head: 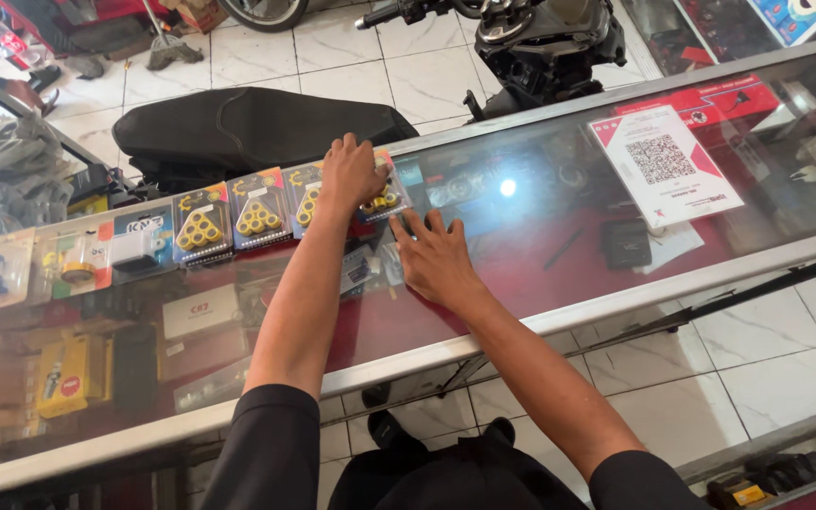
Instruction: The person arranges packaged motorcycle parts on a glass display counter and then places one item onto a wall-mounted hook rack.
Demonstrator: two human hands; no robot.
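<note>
While the left hand (351,175) pressed the last roller pack (382,194) into its row, the right hand (436,257) lay open, empty, on the glass table (559,236).

Yellow rollers show in blue-backed packs (230,219) along the counter's (616,293) far edge, a white card (663,165) with red corners and a black speckled square lies toward its right end, red lining glows beneath, sleeves (271,444) black.

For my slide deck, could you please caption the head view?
Left hand rests on a blister pack of yellow rollers; right hand lies flat on the glass counter.
</note>
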